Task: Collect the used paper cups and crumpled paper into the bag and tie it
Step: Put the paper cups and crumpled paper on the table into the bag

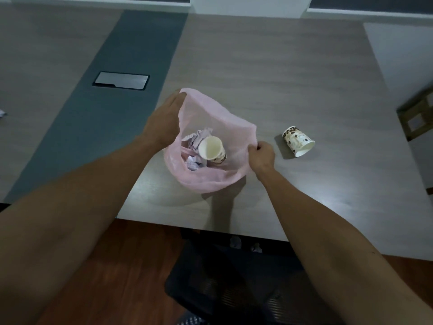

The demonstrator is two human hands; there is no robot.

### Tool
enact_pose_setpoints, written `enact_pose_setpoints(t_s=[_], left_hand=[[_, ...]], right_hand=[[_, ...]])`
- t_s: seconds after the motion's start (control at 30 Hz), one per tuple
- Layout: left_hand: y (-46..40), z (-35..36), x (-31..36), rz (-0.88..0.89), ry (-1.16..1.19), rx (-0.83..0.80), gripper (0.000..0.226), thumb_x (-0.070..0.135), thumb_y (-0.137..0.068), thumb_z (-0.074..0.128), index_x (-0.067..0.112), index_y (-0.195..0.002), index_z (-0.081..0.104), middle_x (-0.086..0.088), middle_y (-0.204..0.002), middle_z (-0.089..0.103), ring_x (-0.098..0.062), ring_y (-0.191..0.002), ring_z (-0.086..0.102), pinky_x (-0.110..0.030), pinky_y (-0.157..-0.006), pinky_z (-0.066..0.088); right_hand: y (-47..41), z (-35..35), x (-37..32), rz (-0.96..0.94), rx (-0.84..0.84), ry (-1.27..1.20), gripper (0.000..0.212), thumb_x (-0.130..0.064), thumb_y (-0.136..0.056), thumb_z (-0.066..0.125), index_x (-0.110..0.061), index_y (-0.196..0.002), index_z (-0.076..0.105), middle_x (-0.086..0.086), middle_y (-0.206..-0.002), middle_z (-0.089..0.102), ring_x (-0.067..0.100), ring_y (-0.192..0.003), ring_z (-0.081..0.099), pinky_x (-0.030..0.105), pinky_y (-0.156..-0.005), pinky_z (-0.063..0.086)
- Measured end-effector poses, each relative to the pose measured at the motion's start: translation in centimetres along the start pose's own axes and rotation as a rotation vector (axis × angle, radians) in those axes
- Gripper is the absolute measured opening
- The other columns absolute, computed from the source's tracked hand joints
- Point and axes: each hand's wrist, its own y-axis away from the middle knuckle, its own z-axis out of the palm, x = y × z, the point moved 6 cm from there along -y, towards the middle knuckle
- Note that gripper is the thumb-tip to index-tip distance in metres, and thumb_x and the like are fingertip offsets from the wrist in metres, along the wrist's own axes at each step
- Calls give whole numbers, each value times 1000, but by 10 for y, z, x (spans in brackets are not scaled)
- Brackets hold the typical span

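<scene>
A thin pink plastic bag (225, 127) stands open on the wooden table (293, 73). Inside it lie a paper cup (212, 150) on its side and crumpled paper (199, 137). My left hand (164, 123) lies with straight fingers against the bag's left rim, holding it wide. My right hand (261, 156) pinches the right rim of the bag. A second printed paper cup (298, 141) lies on its side on the table, just right of my right hand.
A grey strip with a metal cable hatch (121, 80) runs along the table's left part. Crumpled paper (1, 113) sits at the far left edge. A black mesh chair (234, 285) holds paper scraps (235, 242) below the table edge. A cardboard box (418, 118) stands at right.
</scene>
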Motion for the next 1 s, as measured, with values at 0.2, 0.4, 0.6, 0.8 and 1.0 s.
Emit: enact_pose_setpoints(t_s=[0.2, 0.4, 0.6, 0.8, 1.0], left_hand=[[-11, 7, 28, -39, 52, 147, 68, 19, -94, 66, 25, -152, 32, 1, -159, 36, -30, -130, 54, -55, -99, 53], [-7, 33, 56, -77, 7, 73, 74, -2, -91, 57, 23, -155, 29, 0, -168, 21, -40, -128, 54, -56, -96, 52], [-1, 38, 64, -67, -22, 66, 74, -7, -90, 55, 23, -153, 31, -2, -167, 22, -41, -127, 55, -58, -94, 51], [4, 35, 66, -20, -57, 78, 63, -6, -93, 51, 17, -150, 37, -5, -165, 28, -44, -112, 62, -57, -83, 56], [-4, 43, 58, -67, -40, 57, 67, -5, -93, 54, 21, -152, 34, -2, -165, 29, -40, -119, 61, -55, -90, 55]], right_hand=[[-26, -73, -28, -137, 123, 5, 23, -22, -85, 55, -17, -63, 49, -2, -61, 50, 24, -63, 49, 35, -62, 41], [-30, -121, -7, -185, 204, 104, 24, -21, -93, 46, -5, -87, 62, 12, -90, 64, 29, -85, 61, 45, -77, 54], [-63, -131, 35, -74, 92, 482, 77, -36, -89, 66, -33, -155, 26, 15, -162, 19, 38, -147, 22, 55, -113, 28], [-86, -123, 56, -75, 107, 544, 67, -31, -89, 66, -31, -149, 34, 19, -139, 42, 45, -126, 47, 54, -107, 34], [-32, -130, -7, -624, 375, -73, 67, -30, -89, 68, -5, -142, 35, 11, -132, 42, 28, -116, 52, 41, -94, 51]])
